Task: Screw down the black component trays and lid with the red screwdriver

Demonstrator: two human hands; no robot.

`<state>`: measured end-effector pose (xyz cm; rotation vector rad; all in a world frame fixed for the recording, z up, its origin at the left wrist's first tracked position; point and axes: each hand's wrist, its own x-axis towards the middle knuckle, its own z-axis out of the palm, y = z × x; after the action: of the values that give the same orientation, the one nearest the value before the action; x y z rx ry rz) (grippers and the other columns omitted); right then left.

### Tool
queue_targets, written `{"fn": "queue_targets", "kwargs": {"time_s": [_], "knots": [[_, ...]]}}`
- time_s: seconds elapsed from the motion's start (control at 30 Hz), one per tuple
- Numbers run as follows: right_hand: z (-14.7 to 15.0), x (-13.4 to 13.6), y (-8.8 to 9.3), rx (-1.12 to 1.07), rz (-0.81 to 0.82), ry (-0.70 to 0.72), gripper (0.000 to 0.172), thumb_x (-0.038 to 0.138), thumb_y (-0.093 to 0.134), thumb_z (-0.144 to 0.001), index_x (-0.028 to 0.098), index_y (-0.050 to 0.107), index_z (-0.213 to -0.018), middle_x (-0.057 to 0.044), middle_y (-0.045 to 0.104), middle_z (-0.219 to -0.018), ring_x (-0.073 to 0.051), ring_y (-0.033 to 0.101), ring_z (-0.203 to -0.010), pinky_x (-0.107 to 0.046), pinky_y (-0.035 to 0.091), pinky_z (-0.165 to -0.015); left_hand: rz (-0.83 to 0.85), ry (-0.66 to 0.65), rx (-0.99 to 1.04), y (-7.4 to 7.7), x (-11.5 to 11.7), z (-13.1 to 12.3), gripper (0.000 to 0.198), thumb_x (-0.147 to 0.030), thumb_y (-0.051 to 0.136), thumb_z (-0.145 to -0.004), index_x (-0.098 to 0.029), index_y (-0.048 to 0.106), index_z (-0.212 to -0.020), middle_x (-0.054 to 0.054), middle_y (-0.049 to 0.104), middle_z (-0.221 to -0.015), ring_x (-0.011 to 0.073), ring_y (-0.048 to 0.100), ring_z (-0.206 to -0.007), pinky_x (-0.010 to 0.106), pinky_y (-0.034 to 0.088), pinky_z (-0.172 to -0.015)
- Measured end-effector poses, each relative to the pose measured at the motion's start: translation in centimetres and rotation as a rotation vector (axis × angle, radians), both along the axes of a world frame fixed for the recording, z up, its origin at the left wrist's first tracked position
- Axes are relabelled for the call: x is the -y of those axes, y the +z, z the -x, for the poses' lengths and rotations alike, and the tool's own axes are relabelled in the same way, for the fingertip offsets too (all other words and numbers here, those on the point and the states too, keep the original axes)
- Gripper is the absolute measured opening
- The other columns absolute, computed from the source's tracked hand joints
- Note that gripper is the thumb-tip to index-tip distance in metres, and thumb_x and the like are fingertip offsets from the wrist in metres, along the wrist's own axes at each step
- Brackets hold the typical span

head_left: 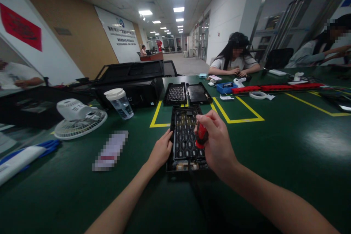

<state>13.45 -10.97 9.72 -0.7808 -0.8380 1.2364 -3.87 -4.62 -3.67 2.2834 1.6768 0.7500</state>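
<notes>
A black case with rows of dark cells (185, 137) lies on the green table in front of me. My left hand (161, 148) rests against the case's left edge, its fingers stretched out along the rim. A red and black screwdriver-like tool (202, 135) is gripped in my right hand (218, 140), over the right part of the case. The tool's lower end is hard to make out. A dark strap or cable (192, 179) runs from the case's near end toward me. Just beyond stand another case with cells (175, 94) and a black lid or tray (199, 93).
On the left are a white fan (79, 119), a lidded cup (119, 103), a blurred flat object (111, 150) and a large black box (131, 93). A blue tray (225, 87) and red strips (276, 87) lie at back right. A person (234, 56) sits across the table.
</notes>
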Motion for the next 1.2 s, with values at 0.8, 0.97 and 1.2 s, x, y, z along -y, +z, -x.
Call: {"fn": "queue_targets", "kwargs": {"time_s": [0.8,0.97,1.2], "knots": [[-1.9,-2.9,-0.1,0.133,-0.342,0.717,0.015,0.028,0.052,-0.076,0.016,0.060,-0.077,-0.002,0.065,-0.075,-0.013,0.062,-0.059,-0.028,0.048,-0.058,-0.020,-0.023,0.050,0.3,0.3,0.0,0.045,-0.014,0.035,-0.082,-0.017,0.047,-0.125,0.003,0.044,-0.135,0.0188,0.037,-0.126,0.037,0.029,-0.106],[-1.9,-2.7,-0.6,0.142,-0.347,0.746,0.022,0.028,0.055,-0.076,0.016,0.052,-0.058,0.005,0.048,-0.047,-0.006,0.043,-0.037,-0.019,0.033,-0.040,-0.011,-0.010,0.038,0.3,0.3,0.0,0.045,-0.015,0.034,-0.083,-0.014,0.047,-0.126,0.006,0.040,-0.137,0.0180,0.036,-0.126,0.035,0.027,-0.108],[-1.8,-2.7,-0.4,0.060,-0.371,0.838,0.029,0.033,0.038,-0.077,0.014,0.057,-0.065,0.000,0.051,-0.052,-0.011,0.046,-0.044,-0.023,0.035,-0.045,-0.025,-0.045,0.079,0.5,0.4,-0.1,0.045,-0.012,0.034,-0.083,-0.017,0.046,-0.126,0.003,0.039,-0.138,0.0182,0.035,-0.127,0.036,0.027,-0.108]]}}
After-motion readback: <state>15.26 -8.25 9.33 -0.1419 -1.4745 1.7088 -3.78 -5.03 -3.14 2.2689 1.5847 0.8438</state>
